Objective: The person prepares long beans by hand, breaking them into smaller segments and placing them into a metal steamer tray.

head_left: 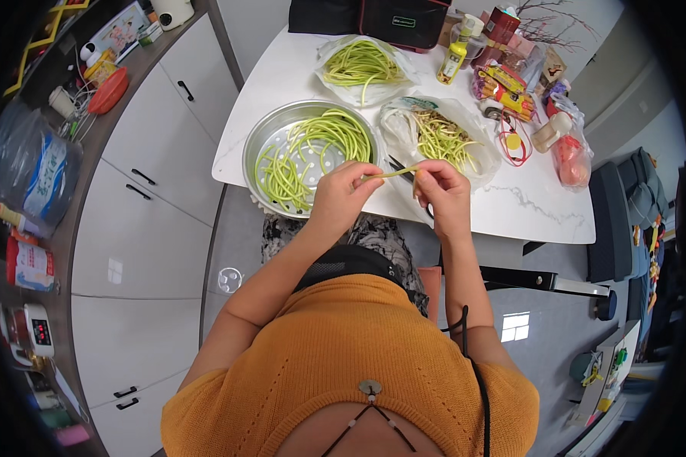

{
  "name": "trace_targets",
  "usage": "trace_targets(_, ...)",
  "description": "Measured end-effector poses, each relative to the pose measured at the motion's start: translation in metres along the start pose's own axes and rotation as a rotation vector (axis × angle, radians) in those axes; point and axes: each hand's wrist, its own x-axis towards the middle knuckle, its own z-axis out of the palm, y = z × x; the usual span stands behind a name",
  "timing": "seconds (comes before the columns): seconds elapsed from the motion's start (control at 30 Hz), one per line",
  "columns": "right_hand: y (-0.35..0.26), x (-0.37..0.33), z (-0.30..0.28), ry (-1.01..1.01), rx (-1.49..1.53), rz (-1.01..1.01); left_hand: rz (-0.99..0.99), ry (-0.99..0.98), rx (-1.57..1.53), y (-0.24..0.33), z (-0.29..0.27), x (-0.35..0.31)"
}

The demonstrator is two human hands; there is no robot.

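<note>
1. Your stem is held up between your hands, just off the near right rim of the pan.
2. Your left hand has thumb and fingers drawn narrow on the stem's end nearest the pan; your right hand pinches the end farther from the pan.
3. Expect the stem to weigh almost nothing. It looks thin and springy, likely to bend a little and then snap if you force it.
4. Its skin seems smooth, so it could slip if damp; a light pinch with the fingertips, close to wherever you want control, should serve better than a full fist.
5. The long stems lying curled in the pan look supple; lift them by the middle, as they probably tangle.
6. Right of the pan, the near bag holds paler stems and brownish bits; its thin plastic would likely crumple or snag. Beyond the pan stands the far bag, full of green stems.
7. The pan sits on a white table with grey veining, apparently hard and smooth. A yellow bottle stands beyond the pan, to its right.
8. White cabinets line the room left of the pan; the grey floor shows shine.
</note>
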Motion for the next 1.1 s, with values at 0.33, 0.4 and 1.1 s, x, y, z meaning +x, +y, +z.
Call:
trace_targets(0.33, -0.008, -0.001, 0.000, -0.149, 0.262, 0.126, 0.073, -0.058, 0.020, -0.006, -0.001, -0.004)
trace_targets(0.4, -0.005, 0.000, 0.000, -0.166, 0.190, 0.044, 0.063, -0.052, -0.022, -0.006, 0.000, -0.005)
trace_targets(1.1, -0.004, -0.002, 0.003, 0.037, -0.158, -0.289, -0.073, -0.196, -0.109, -0.002, 0.003, -0.013)
